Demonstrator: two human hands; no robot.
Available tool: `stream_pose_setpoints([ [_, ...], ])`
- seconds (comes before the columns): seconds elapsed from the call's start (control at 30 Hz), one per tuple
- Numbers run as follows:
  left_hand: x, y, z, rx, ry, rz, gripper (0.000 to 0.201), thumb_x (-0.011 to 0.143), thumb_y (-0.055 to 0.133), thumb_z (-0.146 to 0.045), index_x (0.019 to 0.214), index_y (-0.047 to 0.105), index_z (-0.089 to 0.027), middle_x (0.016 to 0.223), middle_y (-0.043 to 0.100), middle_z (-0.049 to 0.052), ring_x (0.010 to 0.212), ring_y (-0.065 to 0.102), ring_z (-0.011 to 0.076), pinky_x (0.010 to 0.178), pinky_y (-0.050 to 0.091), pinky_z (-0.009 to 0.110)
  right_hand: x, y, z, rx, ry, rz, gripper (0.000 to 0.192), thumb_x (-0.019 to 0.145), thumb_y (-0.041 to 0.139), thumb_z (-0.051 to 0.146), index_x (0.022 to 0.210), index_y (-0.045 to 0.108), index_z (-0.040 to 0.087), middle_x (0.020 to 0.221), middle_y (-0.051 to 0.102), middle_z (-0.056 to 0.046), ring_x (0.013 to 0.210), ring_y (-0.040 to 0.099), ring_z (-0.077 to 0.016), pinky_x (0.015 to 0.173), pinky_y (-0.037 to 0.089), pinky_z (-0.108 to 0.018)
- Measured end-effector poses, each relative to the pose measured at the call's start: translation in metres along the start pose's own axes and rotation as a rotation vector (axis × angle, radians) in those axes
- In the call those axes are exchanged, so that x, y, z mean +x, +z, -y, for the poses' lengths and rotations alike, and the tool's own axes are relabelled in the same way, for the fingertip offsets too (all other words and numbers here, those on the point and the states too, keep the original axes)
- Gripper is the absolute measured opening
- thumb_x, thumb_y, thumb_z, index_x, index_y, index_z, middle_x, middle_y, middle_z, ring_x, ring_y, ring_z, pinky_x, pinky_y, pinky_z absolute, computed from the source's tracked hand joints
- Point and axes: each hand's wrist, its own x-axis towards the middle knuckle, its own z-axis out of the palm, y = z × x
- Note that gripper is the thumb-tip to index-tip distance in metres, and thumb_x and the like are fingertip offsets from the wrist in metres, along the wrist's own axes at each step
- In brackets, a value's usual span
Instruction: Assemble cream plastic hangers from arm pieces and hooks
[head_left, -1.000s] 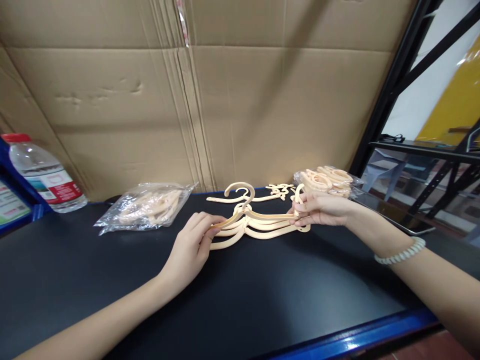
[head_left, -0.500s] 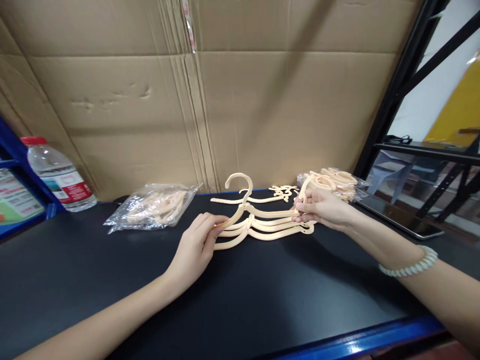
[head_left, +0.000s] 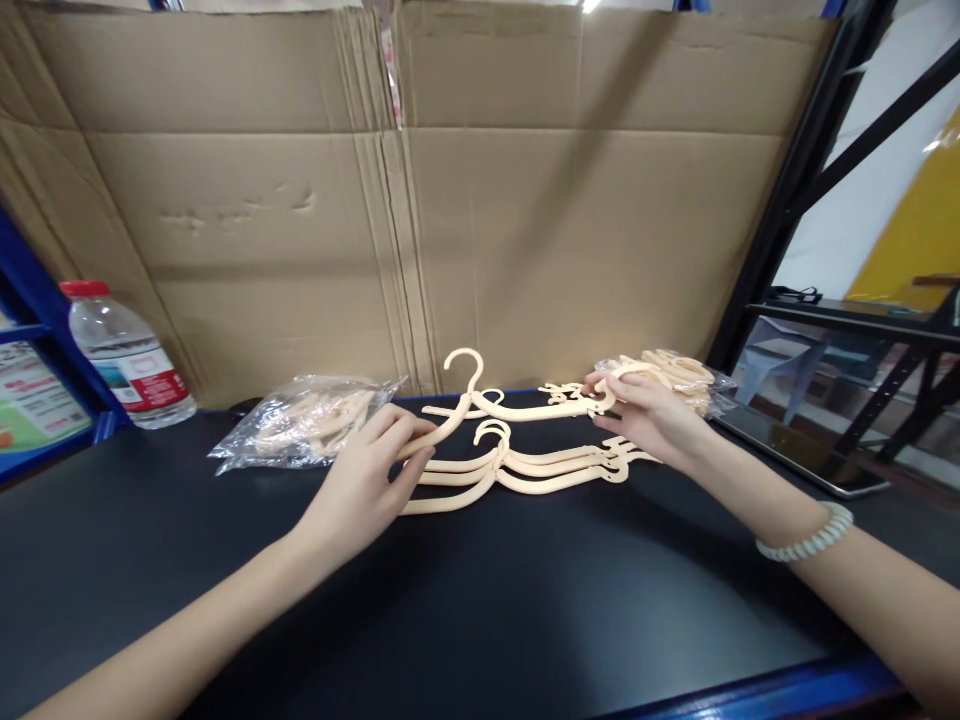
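A cream plastic clothes hanger (head_left: 517, 409) is held up above the black tabletop, its hook pointing upward. My left hand (head_left: 367, 468) is closed around its left arm, thumb against fingers. At the other end, my right hand (head_left: 646, 412) pinches the hanger's right tip. Below it, several matching hangers (head_left: 551, 485) lie stacked flat, hooks toward the back; my left hand covers their left ends. Behind the held hanger, another cream hanger piece (head_left: 442, 411) rests on the table near small cream parts (head_left: 562, 392).
Clear bags of cream hanger parts lie at left (head_left: 307, 420) and right (head_left: 679, 375). A red-capped water bottle (head_left: 135, 365) stands at far left. Cardboard (head_left: 300, 230) walls off the back. A dark flat tablet-like thing (head_left: 802, 452) is at right, beside a black metal frame (head_left: 776, 230).
Both hands have carried the held hanger slightly left and away from the stack, whose hooks now show. My right fingers have shifted on the hanger's tip. The camera view has tilted up slightly.
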Motion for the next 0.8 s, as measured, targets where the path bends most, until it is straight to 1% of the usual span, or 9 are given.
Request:
stream_pose_setpoints([
  [0.07, 0.003, -0.006, 0.002, 0.030, 0.007, 0.023, 0.020, 0.092, 0.042, -0.028, 0.096, 0.060, -0.020, 0.088, 0.058, 0.004, 0.080, 0.056, 0.0190, 0.071, 0.046, 0.030, 0.004, -0.011, 0.004, 0.027, 0.021, -0.004, 0.019, 0.071, 0.075, 0.035, 0.081, 0.068, 0.021, 0.077, 0.061, 0.001, 0.069, 0.056, -0.0096, 0.063, 0.051, -0.022],
  [0.13, 0.006, -0.011, 0.006, 0.067, 0.026, 0.049, 0.020, 0.091, 0.043, -0.028, 0.092, 0.061, -0.020, 0.084, 0.058, 0.004, 0.077, 0.055, 0.0189, 0.068, 0.045, 0.030, 0.007, -0.023, 0.009, -0.048, 0.060, 0.042, 0.022, 0.066, 0.078, 0.033, 0.081, 0.070, 0.020, 0.068, 0.059, 0.002, 0.061, 0.053, -0.0090, 0.060, 0.049, -0.022],
  [0.2, 0.008, -0.016, 0.009, 0.110, 0.062, 0.100, 0.019, 0.090, 0.045, -0.028, 0.088, 0.062, -0.020, 0.082, 0.059, 0.004, 0.076, 0.056, 0.0192, 0.067, 0.044, 0.030, 0.007, -0.035, 0.017, -0.228, 0.089, 0.089, 0.027, 0.063, 0.080, 0.032, 0.086, 0.072, 0.020, 0.067, 0.061, 0.002, 0.059, 0.053, -0.0088, 0.060, 0.048, -0.024],
  [0.27, 0.007, -0.021, 0.011, 0.144, 0.100, 0.183, 0.015, 0.087, 0.048, -0.027, 0.085, 0.062, -0.020, 0.083, 0.060, 0.004, 0.077, 0.057, 0.0197, 0.068, 0.043, 0.030, 0.005, -0.045, 0.026, -0.489, 0.069, 0.136, 0.028, 0.063, 0.081, 0.033, 0.087, 0.073, 0.020, 0.075, 0.067, 0.000, 0.065, 0.058, -0.0107, 0.065, 0.049, -0.025],
  [0.4, 0.004, -0.024, 0.006, 0.116, 0.139, 0.404, 0.010, 0.084, 0.050, -0.021, 0.083, 0.060, -0.021, 0.084, 0.062, 0.002, 0.075, 0.058, 0.0183, 0.064, 0.042, 0.028, -0.001, -0.052, 0.043, -0.945, 0.054, 0.393, 0.023, 0.068, 0.076, 0.036, 0.083, 0.075, 0.019, 0.084, 0.072, -0.004, 0.080, 0.064, -0.0170, 0.076, 0.049, -0.029],
  [0.47, 0.001, -0.022, 0.000, 0.086, 0.136, 0.488, 0.011, 0.083, 0.049, -0.017, 0.082, 0.059, -0.022, 0.082, 0.061, 0.001, 0.071, 0.058, 0.0169, 0.060, 0.040, 0.026, -0.002, -0.050, 0.047, -1.043, 0.086, 0.517, 0.023, 0.071, 0.073, 0.038, 0.084, 0.074, 0.019, 0.082, 0.072, -0.003, 0.076, 0.064, -0.0168, 0.071, 0.049, -0.029],
  [0.53, -0.001, -0.019, -0.005, 0.074, 0.136, 0.535, 0.012, 0.081, 0.049, -0.013, 0.080, 0.058, -0.022, 0.081, 0.061, 0.001, 0.069, 0.058, 0.0166, 0.057, 0.039, 0.026, -0.003, -0.048, 0.045, -1.099, 0.115, 0.579, 0.024, 0.073, 0.070, 0.039, 0.085, 0.073, 0.018, 0.079, 0.071, -0.003, 0.069, 0.062, -0.0150, 0.064, 0.048, -0.027],
  [0.67, -0.004, -0.016, -0.008, 0.047, 0.144, 0.584, 0.012, 0.080, 0.051, -0.011, 0.076, 0.057, -0.022, 0.080, 0.061, 0.000, 0.067, 0.059, 0.0162, 0.056, 0.038, 0.026, -0.003, -0.046, 0.038, -1.173, 0.125, 0.603, 0.024, 0.074, 0.068, 0.039, 0.085, 0.072, 0.018, 0.079, 0.070, -0.004, 0.066, 0.060, -0.0148, 0.059, 0.044, -0.026],
  [0.8, -0.005, -0.018, -0.006, 0.048, 0.128, 0.598, 0.010, 0.081, 0.054, -0.014, 0.080, 0.058, -0.023, 0.081, 0.061, -0.001, 0.069, 0.059, 0.0163, 0.058, 0.039, 0.026, -0.002, -0.042, 0.037, -1.265, 0.019, 0.485, 0.024, 0.075, 0.066, 0.041, 0.083, 0.073, 0.019, 0.081, 0.070, -0.005, 0.074, 0.062, -0.0187, 0.063, 0.044, -0.029],
])
